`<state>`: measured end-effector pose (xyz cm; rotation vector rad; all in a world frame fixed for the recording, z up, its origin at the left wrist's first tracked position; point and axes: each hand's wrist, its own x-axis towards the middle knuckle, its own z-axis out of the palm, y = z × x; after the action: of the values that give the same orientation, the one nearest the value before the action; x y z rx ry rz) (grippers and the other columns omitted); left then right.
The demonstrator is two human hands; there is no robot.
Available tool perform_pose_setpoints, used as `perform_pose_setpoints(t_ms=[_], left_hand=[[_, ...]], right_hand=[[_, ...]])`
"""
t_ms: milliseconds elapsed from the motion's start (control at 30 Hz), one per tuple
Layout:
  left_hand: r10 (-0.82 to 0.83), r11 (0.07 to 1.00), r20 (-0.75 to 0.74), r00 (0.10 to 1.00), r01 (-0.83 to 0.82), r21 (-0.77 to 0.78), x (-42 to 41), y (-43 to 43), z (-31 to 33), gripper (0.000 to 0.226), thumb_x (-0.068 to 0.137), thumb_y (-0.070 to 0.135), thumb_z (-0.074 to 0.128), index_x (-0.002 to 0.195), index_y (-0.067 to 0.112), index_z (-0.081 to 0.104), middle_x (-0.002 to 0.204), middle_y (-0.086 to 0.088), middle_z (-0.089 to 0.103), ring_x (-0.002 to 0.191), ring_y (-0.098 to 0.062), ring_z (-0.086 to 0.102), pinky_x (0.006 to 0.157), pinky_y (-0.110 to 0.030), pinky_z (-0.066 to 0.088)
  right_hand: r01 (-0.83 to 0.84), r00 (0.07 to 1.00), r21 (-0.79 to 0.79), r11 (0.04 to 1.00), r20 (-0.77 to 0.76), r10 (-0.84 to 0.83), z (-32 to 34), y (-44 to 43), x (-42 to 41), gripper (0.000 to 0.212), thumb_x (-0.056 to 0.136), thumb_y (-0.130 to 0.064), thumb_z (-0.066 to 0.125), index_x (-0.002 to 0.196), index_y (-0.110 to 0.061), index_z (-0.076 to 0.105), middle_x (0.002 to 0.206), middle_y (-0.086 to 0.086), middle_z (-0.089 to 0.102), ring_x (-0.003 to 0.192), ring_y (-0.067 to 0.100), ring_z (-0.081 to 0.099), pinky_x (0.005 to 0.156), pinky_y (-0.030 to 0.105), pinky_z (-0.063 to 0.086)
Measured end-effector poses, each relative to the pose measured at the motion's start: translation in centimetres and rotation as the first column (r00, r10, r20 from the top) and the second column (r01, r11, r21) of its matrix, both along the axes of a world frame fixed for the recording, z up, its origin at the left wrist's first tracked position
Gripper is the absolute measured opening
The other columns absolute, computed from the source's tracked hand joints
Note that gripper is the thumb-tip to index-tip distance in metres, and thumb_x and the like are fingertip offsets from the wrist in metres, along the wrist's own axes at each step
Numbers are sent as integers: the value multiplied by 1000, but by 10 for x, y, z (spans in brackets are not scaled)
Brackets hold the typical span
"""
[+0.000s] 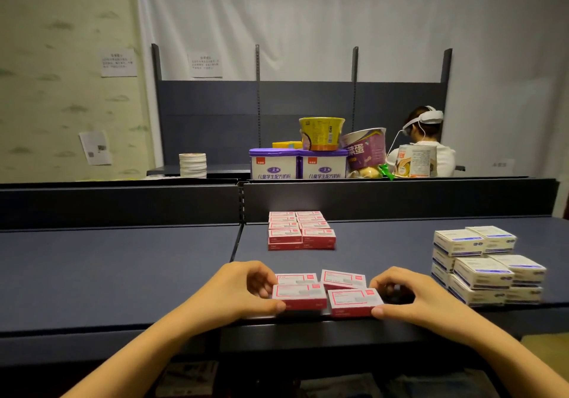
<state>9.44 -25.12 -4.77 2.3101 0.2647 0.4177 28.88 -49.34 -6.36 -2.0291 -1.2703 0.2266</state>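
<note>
Squaring-up of four loose red boxes [300, 296] at 6 o'clock on the dark shelf [123, 274]. Left hand [246, 290] clamped on the group from 9 o'clock, thumb on the front face, fingers curled over the side; right hand [409, 296] likewise from 3 o'clock. Rear right box askew, gaps not yet closed. Likely next: press inward until flush, then slide toward the tidy red stack [301, 231] at 12 o'clock, clear of the white-and-blue boxes [486, 271] at 3 o'clock.

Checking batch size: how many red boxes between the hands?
4: back-left box, back-right box, front-left box held by the left hand, front-right box held by the right hand. A lower layer may be hidden.
</note>
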Motion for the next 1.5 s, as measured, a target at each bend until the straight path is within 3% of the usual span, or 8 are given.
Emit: perform_pose_setpoints(t_ms=[167,300,433,600,833,1067,1200,1500], left_hand=[[73,997,90,993,-69,-43,24,25,26,25,63,24,84,81,20,66,69,8,67,66,-6,60,68,-20,49],[137,989,23,990,-138,46,63,47,34,21,71,25,79,84,16,65,73,7,66,68,-6,60,66,-17,47],[137,988,-64,989,-132,78,88,61,22,13,73,20,77,69,22,65,61,16,64,63,-2,60,65,-14,46],[122,991,-125,985,-113,78,93,68,11,8,76,19,75,77,19,66,75,9,65,71,-3,59,68,-14,46],[138,987,-100,985,-128,97,93,68,5,10,77,22,74,81,18,66,86,2,66,78,-7,59,67,-12,45],[133,987,-73,988,-126,103,89,63,4,10,80,24,71,84,18,64,88,1,63,75,-6,57,65,-11,44],[135,987,-65,989,-128,102,87,61,3,10,80,23,72,84,18,64,86,-1,64,70,-4,56,63,-13,43],[138,988,-43,989,-135,79,85,59,4,12,80,21,71,85,17,61,91,-2,63,79,-9,57,67,-16,43]], right_hand=[[26,999,68,997,-33,-23,0,-2,0,39,66,-47,66,102,-32,62,106,-17,62,99,-6,56,77,10,49],[35,998,102,994,-48,-31,-1,-3,-1,38,67,-45,67,102,-33,61,104,-17,64,99,-9,55,77,9,49],[42,997,121,992,-62,-35,-3,-4,1,37,68,-43,67,104,-35,60,104,-19,64,99,-9,55,77,7,48],[35,995,194,980,-94,-17,0,-4,0,34,71,-38,68,104,-35,61,100,-26,64,97,-4,59,74,9,48],[99,994,365,926,-73,-78,37,20,7,28,76,-24,69,101,-35,61,96,-17,65,87,6,61,70,19,52],[103,991,121,987,72,-112,40,81,45,33,78,-29,70,109,-19,65,98,-5,64,90,11,59,71,14,45],[157,983,-44,987,107,-152,23,97,60,37,77,-33,71,110,-17,66,107,1,68,91,10,61,79,19,47],[194,980,-99,976,74,-187,23,110,59,33,78,-29,71,106,-12,70,108,6,70,88,12,60,79,25,49]])
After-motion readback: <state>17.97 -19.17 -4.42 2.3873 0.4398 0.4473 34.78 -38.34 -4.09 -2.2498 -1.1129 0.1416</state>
